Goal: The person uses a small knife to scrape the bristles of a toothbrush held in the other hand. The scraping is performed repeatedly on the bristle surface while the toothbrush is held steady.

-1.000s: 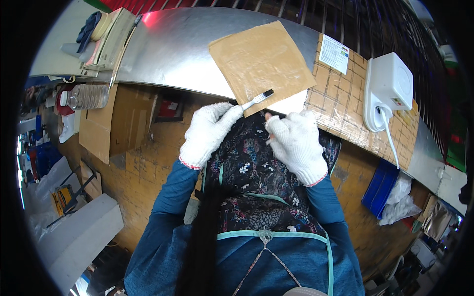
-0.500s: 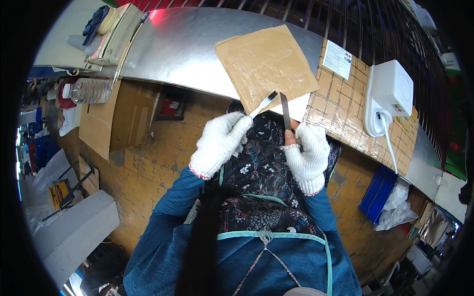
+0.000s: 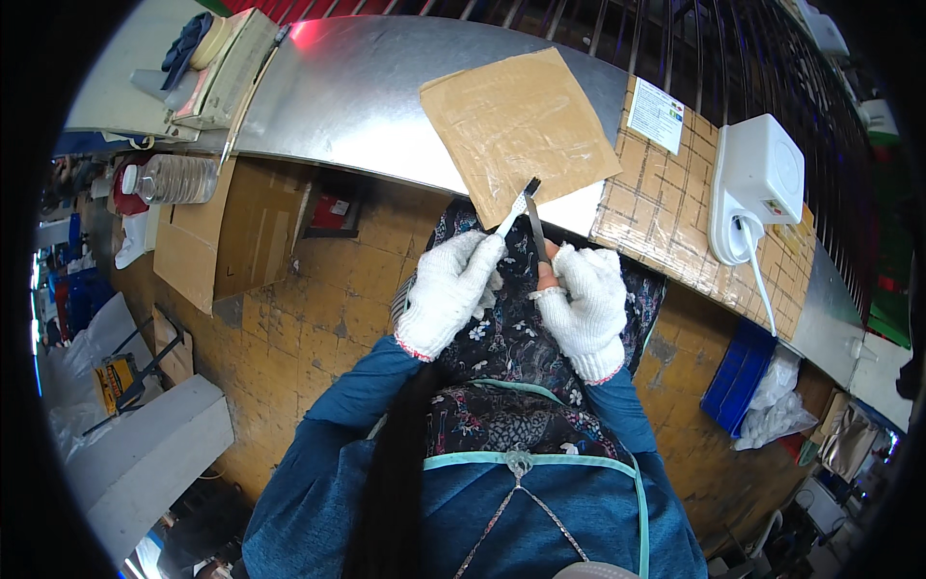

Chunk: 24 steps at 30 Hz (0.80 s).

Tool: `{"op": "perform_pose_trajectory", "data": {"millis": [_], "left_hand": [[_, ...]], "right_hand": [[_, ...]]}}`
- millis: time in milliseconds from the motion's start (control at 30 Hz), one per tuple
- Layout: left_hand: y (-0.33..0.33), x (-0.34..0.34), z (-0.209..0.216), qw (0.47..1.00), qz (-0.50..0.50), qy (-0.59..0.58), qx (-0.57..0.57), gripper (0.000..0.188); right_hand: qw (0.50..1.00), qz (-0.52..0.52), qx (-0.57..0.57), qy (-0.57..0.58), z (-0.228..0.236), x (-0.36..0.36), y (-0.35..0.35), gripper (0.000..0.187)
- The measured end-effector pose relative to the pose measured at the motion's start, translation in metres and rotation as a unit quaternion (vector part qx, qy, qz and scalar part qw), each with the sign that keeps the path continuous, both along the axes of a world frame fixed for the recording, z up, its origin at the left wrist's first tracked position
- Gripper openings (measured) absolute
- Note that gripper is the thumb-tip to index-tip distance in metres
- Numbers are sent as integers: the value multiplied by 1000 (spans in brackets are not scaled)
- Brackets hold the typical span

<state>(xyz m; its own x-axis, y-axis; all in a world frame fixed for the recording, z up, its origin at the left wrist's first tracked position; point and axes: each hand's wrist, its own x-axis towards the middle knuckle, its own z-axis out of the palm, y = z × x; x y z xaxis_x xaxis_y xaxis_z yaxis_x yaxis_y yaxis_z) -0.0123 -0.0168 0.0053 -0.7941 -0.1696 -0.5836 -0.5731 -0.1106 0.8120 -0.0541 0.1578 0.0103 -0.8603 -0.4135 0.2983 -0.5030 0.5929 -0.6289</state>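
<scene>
My left hand (image 3: 449, 289), in a white knit glove, is closed round the handle of a white toothbrush (image 3: 510, 217) with black bristles. In my right hand (image 3: 583, 304), gloved too but with bare thumb and fingertip showing, I grip a narrow, flat dark metal strip (image 3: 535, 230). The strip's upper end meets the toothbrush just below its bristles. Both tools are held over the near corner of a square brown cardboard sheet (image 3: 526, 121). Gloves hide the lower ends of both tools.
The cardboard lies on a shiny metal counter (image 3: 357, 87). To its right are a taped cardboard panel (image 3: 666, 198) and a white device with a cable (image 3: 762, 174). A clear plastic bottle (image 3: 174, 179) lies at the left, above an open cardboard box (image 3: 188, 241). A blue bin (image 3: 738, 376) stands lower right.
My hands have come closer together, the left moving right and the right moving left. The metal strip, apart from the toothbrush before, now meets it near the bristles.
</scene>
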Motion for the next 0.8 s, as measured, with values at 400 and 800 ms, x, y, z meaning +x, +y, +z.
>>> {"op": "perform_pose_trajectory", "data": {"millis": [400,800], "left_hand": [[3,1,-8,1000,-8,11,-17,35],[5,2,-6,1000,-12,20,-10,37]], "right_hand": [[1000,-2,23,13,0,-1,-1,16],[1000,-2,21,17,2,-1,-3,17]]}}
